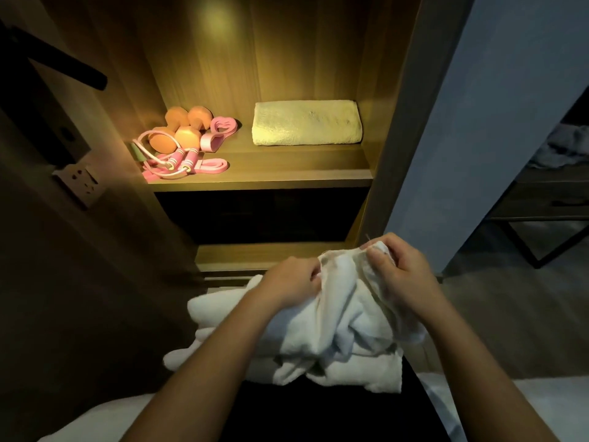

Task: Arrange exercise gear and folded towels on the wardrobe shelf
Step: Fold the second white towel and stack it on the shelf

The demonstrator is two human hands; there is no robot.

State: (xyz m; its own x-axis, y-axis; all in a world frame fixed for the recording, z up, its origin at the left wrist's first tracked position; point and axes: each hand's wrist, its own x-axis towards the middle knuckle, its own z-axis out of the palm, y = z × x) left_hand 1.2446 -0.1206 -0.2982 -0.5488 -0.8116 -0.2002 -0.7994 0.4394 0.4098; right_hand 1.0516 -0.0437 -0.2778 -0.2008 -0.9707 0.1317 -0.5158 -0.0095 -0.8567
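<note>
A crumpled white towel [334, 333] hangs in front of me, below the lit wardrobe shelf [271, 175]. My left hand [291, 279] grips its upper edge on the left. My right hand [395, 269] pinches a corner of it on the right. On the shelf lies a folded pale towel [307, 122] at the right. At the left sit two orange dumbbells [180, 127], a pink skipping rope [173, 162], a pink heart-shaped grip ring [220, 132] and a pink band [212, 165].
A lower wooden shelf [255, 255] sits below a dark gap. The wardrobe's right side panel [401, 122] and a pale wall [497, 122] stand at the right. A wall socket [83, 181] and a dark handle [63, 63] are at the left. A metal-legged table [541, 212] stands far right.
</note>
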